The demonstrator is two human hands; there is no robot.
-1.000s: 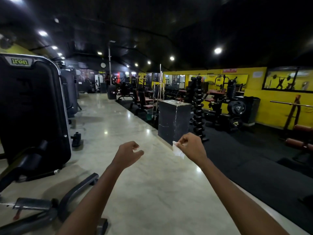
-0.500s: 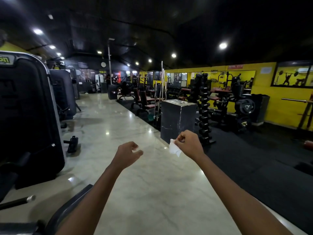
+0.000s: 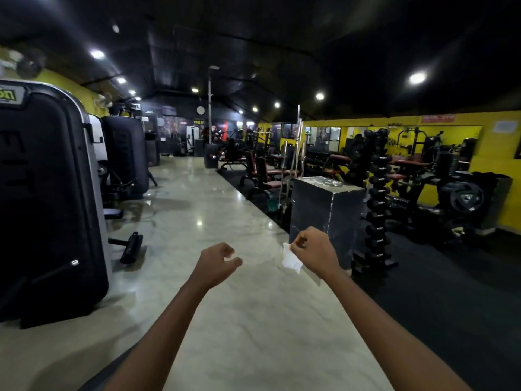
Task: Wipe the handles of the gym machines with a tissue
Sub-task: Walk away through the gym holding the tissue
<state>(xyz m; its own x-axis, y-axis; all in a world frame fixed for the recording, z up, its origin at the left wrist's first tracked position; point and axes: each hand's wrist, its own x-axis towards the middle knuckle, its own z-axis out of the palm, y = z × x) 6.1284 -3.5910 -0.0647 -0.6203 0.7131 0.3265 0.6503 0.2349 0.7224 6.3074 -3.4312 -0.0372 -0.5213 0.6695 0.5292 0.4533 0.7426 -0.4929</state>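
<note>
My right hand point(image 3: 315, 253) is held out over the pale floor and grips a small crumpled white tissue point(image 3: 291, 258), which hangs below its fingers. My left hand point(image 3: 218, 262) is held out beside it with loosely curled fingers and holds nothing. A tall black weight-stack machine point(image 3: 50, 198) stands close on my left, and a second black machine point(image 3: 125, 158) stands behind it. No machine handle is within reach of either hand.
A marble walkway point(image 3: 203, 210) runs ahead between machines. A dark box point(image 3: 327, 213) stands at its right edge, just past my right hand. A dumbbell rack point(image 3: 377, 198), benches point(image 3: 262, 173) and plate-loaded machines point(image 3: 462, 196) fill the black mat on the right.
I have moved forward along the walkway; the near left machine has slid back past me and its floor bars have left the view. Both hands keep their pose, the right still holding the tissue.
</note>
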